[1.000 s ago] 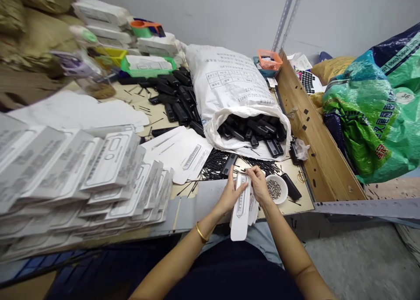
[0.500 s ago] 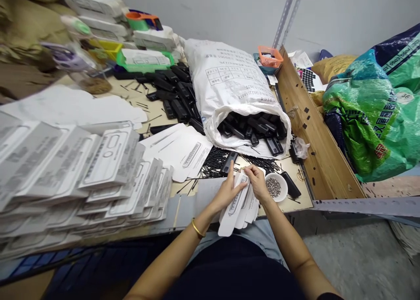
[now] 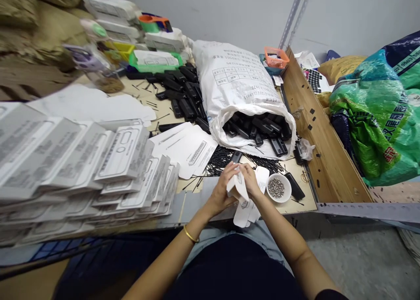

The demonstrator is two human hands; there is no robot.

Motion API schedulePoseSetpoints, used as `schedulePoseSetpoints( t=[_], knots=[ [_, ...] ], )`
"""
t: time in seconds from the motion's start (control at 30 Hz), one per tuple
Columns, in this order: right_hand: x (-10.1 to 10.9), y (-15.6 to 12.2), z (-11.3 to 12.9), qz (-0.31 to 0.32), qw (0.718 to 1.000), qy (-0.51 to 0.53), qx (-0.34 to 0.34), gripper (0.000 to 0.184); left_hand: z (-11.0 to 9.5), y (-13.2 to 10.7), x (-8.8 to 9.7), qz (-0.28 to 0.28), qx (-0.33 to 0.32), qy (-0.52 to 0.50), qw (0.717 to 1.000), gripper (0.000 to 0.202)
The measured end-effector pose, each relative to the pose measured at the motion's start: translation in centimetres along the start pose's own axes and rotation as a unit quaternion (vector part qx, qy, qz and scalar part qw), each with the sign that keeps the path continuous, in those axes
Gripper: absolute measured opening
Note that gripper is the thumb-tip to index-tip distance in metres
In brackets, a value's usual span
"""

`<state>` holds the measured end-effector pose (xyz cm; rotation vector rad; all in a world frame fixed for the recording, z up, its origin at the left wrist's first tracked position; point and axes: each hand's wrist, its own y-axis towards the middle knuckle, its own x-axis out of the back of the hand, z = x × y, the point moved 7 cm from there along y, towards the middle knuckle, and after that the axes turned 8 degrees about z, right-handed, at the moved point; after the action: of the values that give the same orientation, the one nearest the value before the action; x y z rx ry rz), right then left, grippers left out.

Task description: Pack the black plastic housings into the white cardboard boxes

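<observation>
A small white printed paper box (image 3: 238, 187), partly folded open with a flap jutting toward me, is held between both hands just above the table's front edge. My left hand (image 3: 222, 192) is closed around its left side. On the other side, the fingers of my right hand (image 3: 249, 178) grip its right upper edge. Below them lie several flat box blanks (image 3: 244, 216). A black plastic case (image 3: 235, 156) rests just beyond my fingers. To the right stands a white bowl (image 3: 286, 194) of small metal pieces, beside another black case (image 3: 294, 186).
Stacked folded boxes (image 3: 123, 153) fill the table's left side. A white woven sack (image 3: 239, 81) spills black cases (image 3: 262, 127) at the back. Thin black sticks (image 3: 219, 160) and printed blanks (image 3: 193, 153) lie before it. A wooden board (image 3: 328, 147) borders the right.
The flat blank in my hands has been lifted from the pile and bent into a box shape. My left hand has moved round its side. The view has shifted slightly left.
</observation>
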<state>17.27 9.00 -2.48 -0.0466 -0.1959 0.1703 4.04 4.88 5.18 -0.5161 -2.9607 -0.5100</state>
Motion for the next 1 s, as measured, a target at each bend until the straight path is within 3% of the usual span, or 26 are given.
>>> schedulePoseSetpoints(
  t=[0.07, 0.13, 0.2, 0.23, 0.3, 0.4, 0.47, 0.5, 0.57, 0.7, 0.77, 0.87, 1.0],
  knots=[
    [-2.6, 1.4, 0.9, 0.098, 0.979, -0.172, 0.052, 0.023, 0.3, -0.2, 1.8, -0.052, 0.046, 0.111, 0.991, 0.06],
    [-4.5, 2.5, 1.3, 0.165, 0.917, -0.346, 0.112, 0.023, 1.7, -0.7, 3.8, -0.103, 0.162, 0.207, 0.959, 0.061],
    [-5.0, 3.6, 1.2, 0.198, 0.856, -0.455, 0.147, 0.024, 2.9, -1.3, 5.0, -0.107, 0.244, 0.272, 0.925, 0.066],
    [-4.7, 4.2, 1.2, 0.205, 0.841, -0.477, 0.151, 0.025, 3.4, -1.5, 5.1, -0.093, 0.262, 0.293, 0.915, 0.068],
    [-2.7, 5.1, 1.7, 0.181, 0.859, -0.457, 0.143, 0.03, 4.1, -1.8, 4.9, -0.063, 0.277, 0.32, 0.904, 0.069],
    [3.2, 5.3, 3.7, 0.012, 0.952, -0.283, 0.113, 0.046, 5.0, -2.1, 4.4, -0.036, 0.296, 0.347, 0.889, 0.069],
    [6.6, 4.1, 5.2, -0.099, 0.98, -0.133, 0.112, 0.047, 5.2, -1.7, 3.6, -0.017, 0.276, 0.35, 0.895, 0.067],
    [7.4, 3.3, 5.8, -0.122, 0.982, -0.081, 0.122, 0.045, 5.2, -1.3, 3.0, -0.002, 0.253, 0.344, 0.904, 0.066],
    [7.2, 2.3, 7.1, -0.092, 0.984, -0.036, 0.15, 0.039, 5.0, -0.6, 1.8, 0.027, 0.204, 0.32, 0.925, 0.062],
    [3.6, 2.2, 6.7, 0.103, 0.977, -0.097, 0.157, 0.028, 4.7, -0.3, 1.2, 0.018, 0.179, 0.259, 0.949, 0.059],
    [3.0, 3.0, 4.6, 0.111, 0.968, -0.205, 0.099, 0.03, 4.7, -0.7, 2.0, -0.019, 0.188, 0.244, 0.951, 0.062],
    [3.0, 4.4, 0.9, 0.081, 0.928, -0.365, -0.003, 0.023, 4.4, -1.2, 3.0, -0.058, 0.191, 0.242, 0.949, 0.066],
    [2.3, 5.2, -1.4, 0.085, 0.915, -0.392, -0.029, 0.016, 3.8, -0.9, 2.6, -0.057, 0.159, 0.236, 0.957, 0.066]
  ],
)
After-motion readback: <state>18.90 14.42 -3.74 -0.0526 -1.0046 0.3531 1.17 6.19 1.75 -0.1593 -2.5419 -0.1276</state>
